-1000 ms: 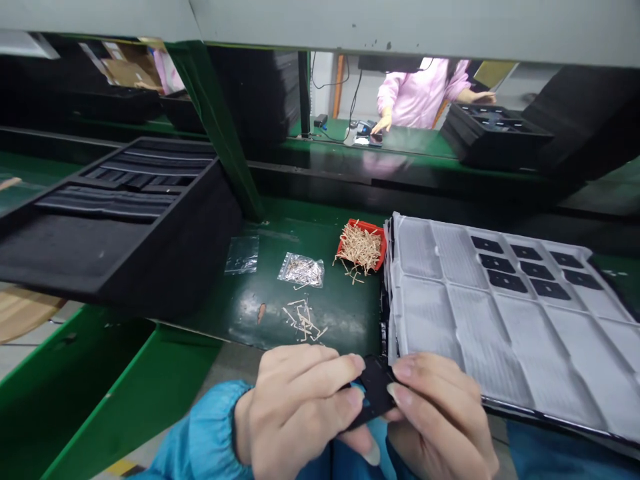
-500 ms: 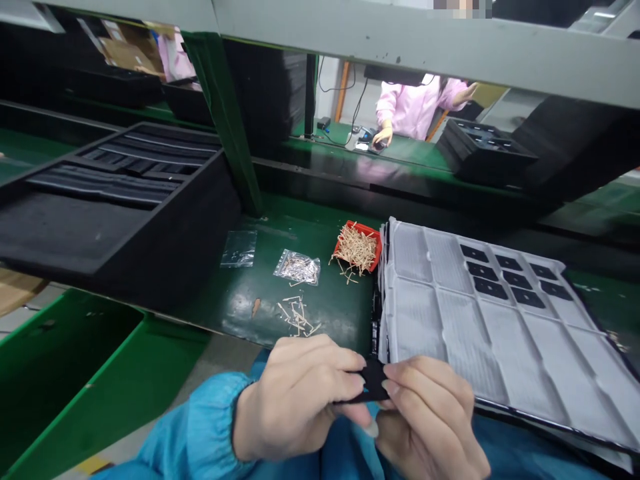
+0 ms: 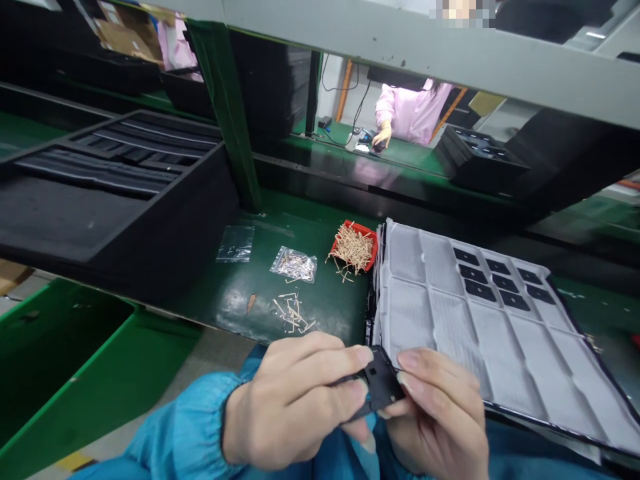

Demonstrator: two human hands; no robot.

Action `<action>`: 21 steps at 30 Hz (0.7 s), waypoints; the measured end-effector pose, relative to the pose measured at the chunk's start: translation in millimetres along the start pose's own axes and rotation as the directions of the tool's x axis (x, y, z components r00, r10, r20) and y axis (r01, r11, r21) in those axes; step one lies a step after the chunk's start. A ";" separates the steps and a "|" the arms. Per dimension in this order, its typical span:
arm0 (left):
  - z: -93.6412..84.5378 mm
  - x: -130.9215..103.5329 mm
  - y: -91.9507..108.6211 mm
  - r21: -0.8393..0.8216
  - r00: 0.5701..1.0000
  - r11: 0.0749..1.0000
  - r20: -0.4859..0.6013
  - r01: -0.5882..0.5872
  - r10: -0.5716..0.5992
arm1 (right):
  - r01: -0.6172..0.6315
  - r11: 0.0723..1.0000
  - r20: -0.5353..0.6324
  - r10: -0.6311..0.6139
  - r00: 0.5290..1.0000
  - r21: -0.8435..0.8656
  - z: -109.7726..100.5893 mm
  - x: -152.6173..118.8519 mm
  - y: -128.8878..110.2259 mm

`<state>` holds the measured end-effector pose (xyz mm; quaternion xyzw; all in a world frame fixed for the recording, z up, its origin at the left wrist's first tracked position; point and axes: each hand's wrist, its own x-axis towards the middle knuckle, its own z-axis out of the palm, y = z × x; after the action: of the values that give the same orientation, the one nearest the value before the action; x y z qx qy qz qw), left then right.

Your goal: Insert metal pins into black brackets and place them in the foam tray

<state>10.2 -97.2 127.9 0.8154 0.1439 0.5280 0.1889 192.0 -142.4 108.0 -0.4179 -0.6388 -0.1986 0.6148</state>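
Note:
A flat black plastic piece (image 3: 381, 380) with a small square hole is held between my two hands, low in front of me. My left hand (image 3: 295, 400) is closed on its left side, fingers above and thumb below. At its right edge, the fingertips of my right hand (image 3: 443, 407) pinch it. The fingers cover parts of the piece. Just beyond my hands, several thin cream-coloured strips (image 3: 293, 313) lie loose on the green bench. To the right is a white compartmented tray (image 3: 455, 327), with several similar black pieces (image 3: 480, 290) lying in its upper compartments.
A red bin (image 3: 369, 263) heaped with cream strips stands beside the tray. Clear plastic bags (image 3: 295, 265) lie left of it. A large black box (image 3: 165, 220) and a green bin (image 3: 165, 347) are at left. Across the bench works a person in pink (image 3: 413, 110).
The black piece has tilted, so more of its flat face and its square hole show. My right hand has shifted slightly right. The co-worker's raised arm is no longer seen outstretched.

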 end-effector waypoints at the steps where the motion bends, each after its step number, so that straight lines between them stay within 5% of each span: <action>1: -1.3 -0.6 1.1 0.022 1.000 1.000 -0.001 -0.005 0.005 | 0.013 1.000 0.007 -0.013 1.000 -0.013 -2.2 1.2 1.0; 6: -3.4 -5.5 6.9 0.060 1.000 0.998 0.016 -0.003 0.002 | 0.107 0.993 0.120 -0.100 0.988 -0.048 -13.4 0.6 3.6; 21: 6.0 1.4 6.1 -0.103 0.998 0.995 0.062 0.015 -0.009 | 0.295 0.948 0.122 -0.281 0.952 -0.116 -23.8 -1.5 3.4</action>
<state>16.4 -103.0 129.6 0.8195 0.1154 0.5082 0.2385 209.2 -159.1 109.6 -0.3699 -0.7094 -0.3063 0.5158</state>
